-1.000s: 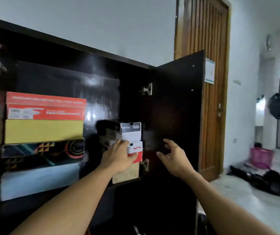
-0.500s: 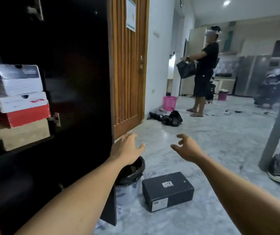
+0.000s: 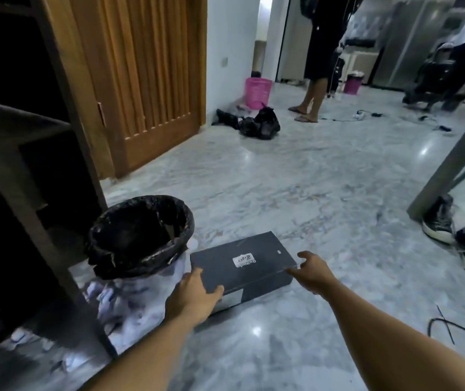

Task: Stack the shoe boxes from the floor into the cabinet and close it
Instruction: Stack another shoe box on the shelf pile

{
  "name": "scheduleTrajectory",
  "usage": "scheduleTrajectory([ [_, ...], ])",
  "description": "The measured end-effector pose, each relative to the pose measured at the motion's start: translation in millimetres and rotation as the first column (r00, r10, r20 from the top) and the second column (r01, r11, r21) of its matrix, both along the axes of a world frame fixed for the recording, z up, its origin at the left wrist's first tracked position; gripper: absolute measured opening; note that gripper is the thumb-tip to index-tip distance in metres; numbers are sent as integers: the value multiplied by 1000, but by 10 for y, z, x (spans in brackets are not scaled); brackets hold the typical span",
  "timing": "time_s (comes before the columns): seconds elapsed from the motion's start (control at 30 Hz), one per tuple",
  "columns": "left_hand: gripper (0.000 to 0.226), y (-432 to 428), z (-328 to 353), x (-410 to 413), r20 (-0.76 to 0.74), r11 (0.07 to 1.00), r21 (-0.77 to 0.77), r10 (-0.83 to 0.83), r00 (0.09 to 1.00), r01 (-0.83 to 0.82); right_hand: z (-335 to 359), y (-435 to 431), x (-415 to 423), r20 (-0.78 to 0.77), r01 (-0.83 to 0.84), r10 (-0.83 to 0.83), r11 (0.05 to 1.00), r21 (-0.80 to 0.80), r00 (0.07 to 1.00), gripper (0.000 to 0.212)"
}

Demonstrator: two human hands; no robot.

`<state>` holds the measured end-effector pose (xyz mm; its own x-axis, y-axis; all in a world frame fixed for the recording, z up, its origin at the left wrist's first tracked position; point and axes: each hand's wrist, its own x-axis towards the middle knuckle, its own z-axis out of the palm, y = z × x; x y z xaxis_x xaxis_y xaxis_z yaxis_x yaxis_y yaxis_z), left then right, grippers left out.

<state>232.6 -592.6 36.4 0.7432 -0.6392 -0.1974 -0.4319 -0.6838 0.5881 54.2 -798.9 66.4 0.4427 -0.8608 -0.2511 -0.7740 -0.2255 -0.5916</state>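
Note:
A black shoe box with a white sticker on its lid lies on the marble floor, right of a lined bin. My left hand clasps its near left corner, thumb on the lid. My right hand is at the box's right end with fingers apart, just touching the edge. The box rests flat on the floor. The dark cabinet stands at the left, its shelves in shadow and its stacked boxes out of view.
A bin with a black liner stands between cabinet and box. A pair of sneakers lies by a grey post at the right. Further back are black bags, a pink basket and a standing person.
My view swung from the cabinet shelf down to the floor. Both hands left the stacked boxes and came down onto the black shoe box.

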Motion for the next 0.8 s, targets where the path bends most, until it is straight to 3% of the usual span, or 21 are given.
scheduleTrajectory([
  [0.13,88,-197,-648,126,-136,996,-39,78,988,-84,-543,-273,85,2,38,-38,997,63,999,71],
  [0.23,104,-303,-1103,249,-238,987,-114,85,968,-115,-838,-426,109,2,37,-37,995,95,999,98],
  [0.4,102,-343,-1441,352,-331,961,-240,54,942,-140,-1122,-623,163,108,-10,-5,991,134,994,97],
  [0.57,116,-447,-1578,413,-404,952,-284,-7,915,-118,-1357,-879,310,273,-40,-30,968,248,962,110],
  [0.8,113,-453,-1470,408,-364,940,-308,28,931,-149,-1360,-788,161,394,6,-107,968,250,913,83],
])
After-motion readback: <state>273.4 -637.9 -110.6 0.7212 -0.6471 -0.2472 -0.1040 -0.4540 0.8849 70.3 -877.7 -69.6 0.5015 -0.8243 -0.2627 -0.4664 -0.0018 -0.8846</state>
